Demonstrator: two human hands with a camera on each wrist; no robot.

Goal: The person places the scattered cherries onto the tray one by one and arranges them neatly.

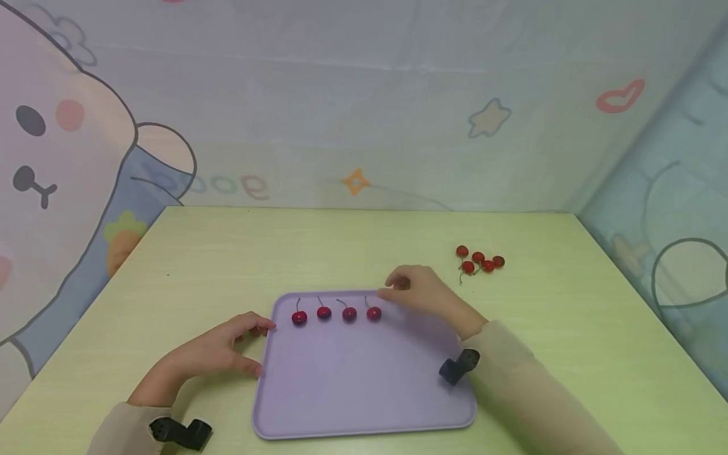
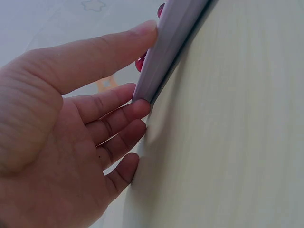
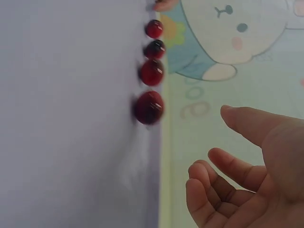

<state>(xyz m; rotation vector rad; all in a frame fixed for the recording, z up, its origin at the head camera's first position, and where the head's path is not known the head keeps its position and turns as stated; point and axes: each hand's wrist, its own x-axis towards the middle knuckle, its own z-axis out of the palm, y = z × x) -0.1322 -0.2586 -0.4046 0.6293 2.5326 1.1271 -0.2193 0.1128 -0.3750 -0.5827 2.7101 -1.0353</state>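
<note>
Fingers of the right hand point(image 1: 418, 292) hang loosely curled and empty just right of the last small glossy red cherry point(image 1: 373, 313), ending the row along the flat lilac plastic tray's point(image 1: 364, 385) far edge.

In the head view, the right hand point(image 1: 423, 294) covers part of the tray's point(image 1: 364, 385) far rim, and both sleeves run off the bottom edge. In the left wrist view, the rim hides most of one cherry point(image 2: 141, 62) just beyond the left hand's point(image 2: 71, 137) thumb; only a red sliver shows. In the right wrist view, the right hand's palm is cut off by the right edge, and the cherry farthest from it point(image 3: 154, 29) is blurred.
</note>
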